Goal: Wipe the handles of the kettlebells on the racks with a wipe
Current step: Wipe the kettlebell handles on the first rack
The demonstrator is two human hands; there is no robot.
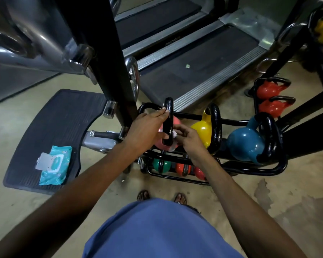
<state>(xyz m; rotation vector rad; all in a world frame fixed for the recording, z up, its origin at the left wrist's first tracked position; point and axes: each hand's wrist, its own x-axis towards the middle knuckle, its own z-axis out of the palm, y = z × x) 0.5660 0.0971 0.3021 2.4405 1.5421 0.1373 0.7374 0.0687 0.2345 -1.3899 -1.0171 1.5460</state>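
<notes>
Centrally, left grip clasps the black handle of the pink kettlebell between thumb and fingers, while right grip pinches a white wipe against its lower end.

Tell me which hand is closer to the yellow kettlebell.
Right. The right hand, pinching the wipe, is close beside the yellow kettlebell. The left hand holds the black handle of the pink kettlebell, on that handle's far side.
</notes>
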